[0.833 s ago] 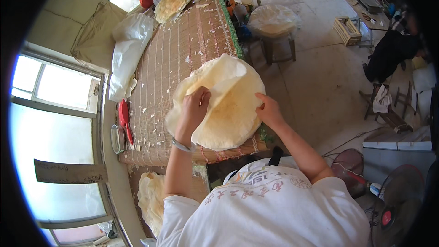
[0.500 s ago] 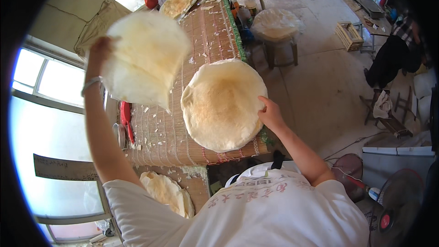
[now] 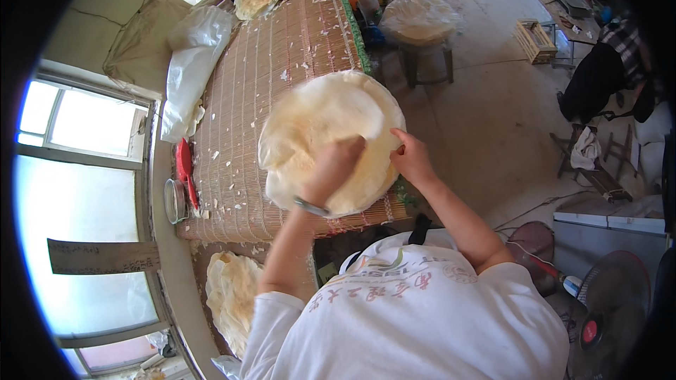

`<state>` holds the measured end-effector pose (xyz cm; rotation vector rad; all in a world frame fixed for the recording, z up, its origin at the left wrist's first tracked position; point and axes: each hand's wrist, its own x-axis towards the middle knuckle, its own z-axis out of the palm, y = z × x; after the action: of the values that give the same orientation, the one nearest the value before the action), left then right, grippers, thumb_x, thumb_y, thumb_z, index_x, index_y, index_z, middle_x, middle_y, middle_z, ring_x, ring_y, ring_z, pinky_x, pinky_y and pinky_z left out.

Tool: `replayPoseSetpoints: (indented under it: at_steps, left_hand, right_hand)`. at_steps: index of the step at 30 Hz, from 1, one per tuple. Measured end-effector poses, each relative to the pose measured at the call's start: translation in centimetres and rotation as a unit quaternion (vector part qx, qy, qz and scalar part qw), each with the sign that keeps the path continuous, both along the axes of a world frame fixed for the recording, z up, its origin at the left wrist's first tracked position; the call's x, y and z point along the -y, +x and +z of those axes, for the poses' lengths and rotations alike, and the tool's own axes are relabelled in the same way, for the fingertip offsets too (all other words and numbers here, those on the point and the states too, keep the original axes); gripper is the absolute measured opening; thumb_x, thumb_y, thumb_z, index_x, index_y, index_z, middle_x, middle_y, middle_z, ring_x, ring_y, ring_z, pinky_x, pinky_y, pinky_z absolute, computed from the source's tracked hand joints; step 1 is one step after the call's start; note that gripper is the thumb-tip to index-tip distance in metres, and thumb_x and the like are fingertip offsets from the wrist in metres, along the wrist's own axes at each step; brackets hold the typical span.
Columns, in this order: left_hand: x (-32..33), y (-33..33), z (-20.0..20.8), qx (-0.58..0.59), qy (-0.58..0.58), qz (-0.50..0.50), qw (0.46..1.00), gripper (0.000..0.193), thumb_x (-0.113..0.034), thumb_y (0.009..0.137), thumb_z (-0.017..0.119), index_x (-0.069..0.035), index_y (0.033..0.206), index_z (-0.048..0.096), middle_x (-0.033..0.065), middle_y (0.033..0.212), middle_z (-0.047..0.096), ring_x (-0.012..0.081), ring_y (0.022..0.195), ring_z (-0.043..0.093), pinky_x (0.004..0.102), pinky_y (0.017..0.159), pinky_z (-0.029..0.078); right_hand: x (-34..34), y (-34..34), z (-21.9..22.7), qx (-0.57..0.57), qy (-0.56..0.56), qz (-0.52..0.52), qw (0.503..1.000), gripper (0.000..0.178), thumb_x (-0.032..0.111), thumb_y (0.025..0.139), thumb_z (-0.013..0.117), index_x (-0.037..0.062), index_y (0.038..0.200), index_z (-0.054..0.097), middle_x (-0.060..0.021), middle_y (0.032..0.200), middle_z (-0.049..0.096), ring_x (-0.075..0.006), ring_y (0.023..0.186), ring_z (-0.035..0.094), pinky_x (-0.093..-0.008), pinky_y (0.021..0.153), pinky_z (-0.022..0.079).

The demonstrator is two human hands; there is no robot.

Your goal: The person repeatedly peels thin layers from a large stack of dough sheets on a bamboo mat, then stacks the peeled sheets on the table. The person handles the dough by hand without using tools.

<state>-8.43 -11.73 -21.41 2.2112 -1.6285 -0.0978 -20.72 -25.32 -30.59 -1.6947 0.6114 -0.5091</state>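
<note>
Far left from my remote seat: frosted window [image 3: 84, 197], then a clear round container [image 3: 174, 200] and a red tool [image 3: 184, 163] side by side near the sill. Crinkled flatbreads [image 3: 231, 302] lie lower down, below the mat's near edge. Woven mat [image 3: 232, 116] next, flecked with pale scraps.

Round flatbread sheets [image 3: 303, 116] lie layered at the mat's near right corner, between and beneath my two hands. Left hand [image 3: 343, 162] is over their lower middle, most of the sheets spreading to its left and beyond it; fingers curled, blurred, and I cannot tell whether they pinch the top sheet. Bracelet [image 3: 310, 206] on that wrist.

Right hand [image 3: 413, 158] sits at the sheets' right rim, thumb and forefinger touching the edge, the sheets directly to its left; I cannot tell whether the fingertips close on it.

Beyond: plastic-covered flatbreads [image 3: 420, 20] on a stool [image 3: 448, 67], slatted crate [image 3: 535, 42], crouched person [image 3: 598, 84] far right.
</note>
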Motion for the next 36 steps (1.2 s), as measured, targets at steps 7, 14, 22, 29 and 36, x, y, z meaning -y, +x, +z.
replayPoseSetpoints:
  at_steps: [7, 14, 22, 29, 36]
  left_hand:
    - [1.1, -6.6, -5.4, -0.031, -0.086, 0.153, 0.984, 0.034, -0.021, 0.08, 0.066, -0.006, 0.11, 0.057, 0.0166, 0.103, 0.062, 0.0368, 0.086, 0.062, 0.0432, 0.068, 0.05]
    - [1.2, -3.7, -7.4, -0.059, 0.01, 0.193, 0.979, 0.04, -0.018, 0.076, 0.067, -0.004, 0.112, 0.059, 0.0177, 0.098, 0.063, 0.0338, 0.085, 0.063, 0.04, 0.07, 0.051]
    - [-6.8, 14.6, 2.8, -0.222, -0.073, 0.22, 0.947, 0.008, -0.003, 0.075, 0.062, -0.002, 0.082, 0.065, 0.0043, 0.072, 0.06, 0.0115, 0.065, 0.054, 0.0273, 0.058, 0.045]
    - [-9.0, 17.2, 26.6, -0.063, -0.059, 0.247, 0.965, 0.021, -0.007, 0.087, 0.059, -0.002, 0.106, 0.067, -0.0028, 0.079, 0.064, 0.0035, 0.068, 0.053, 0.0196, 0.062, 0.044]
    - [-2.9, 6.3, 12.5, 0.122, 0.06, 0.042, 0.99, 0.02, -0.008, 0.084, 0.055, -0.002, 0.102, 0.064, 0.0145, 0.104, 0.063, 0.0312, 0.094, 0.06, 0.0397, 0.086, 0.048]
  right_hand:
    - [0.4, 0.4, 0.0, -0.01, 0.018, 0.0, 1.0, 0.048, 0.004, 0.073, 0.06, 0.0043, 0.12, 0.058, -0.0158, 0.084, 0.065, -0.0197, 0.065, 0.063, -0.0318, 0.065, 0.05]
    - [0.3, 1.2, 0.4, 0.036, 0.05, 0.054, 0.997, 0.053, 0.006, 0.076, 0.061, 0.009, 0.128, 0.052, -0.016, 0.096, 0.065, -0.0167, 0.067, 0.064, -0.0286, 0.068, 0.051]
    - [-0.5, -0.3, -1.9, 0.078, 0.102, 0.029, 0.991, 0.054, 0.008, 0.085, 0.058, 0.0072, 0.136, 0.04, -0.0154, 0.114, 0.06, -0.0175, 0.086, 0.064, -0.0307, 0.076, 0.051]
    - [1.0, -1.0, -2.8, 0.041, 0.066, -0.038, 0.996, 0.041, 0.006, 0.086, 0.055, 0.0024, 0.126, 0.05, -0.0122, 0.113, 0.062, -0.0195, 0.095, 0.063, -0.0304, 0.08, 0.05]
    - [2.4, -1.2, -6.2, 0.06, 0.157, -0.009, 0.986, 0.034, 0.003, 0.085, 0.052, -0.0027, 0.118, 0.056, -0.0135, 0.11, 0.065, -0.0179, 0.099, 0.062, -0.0285, 0.083, 0.049]
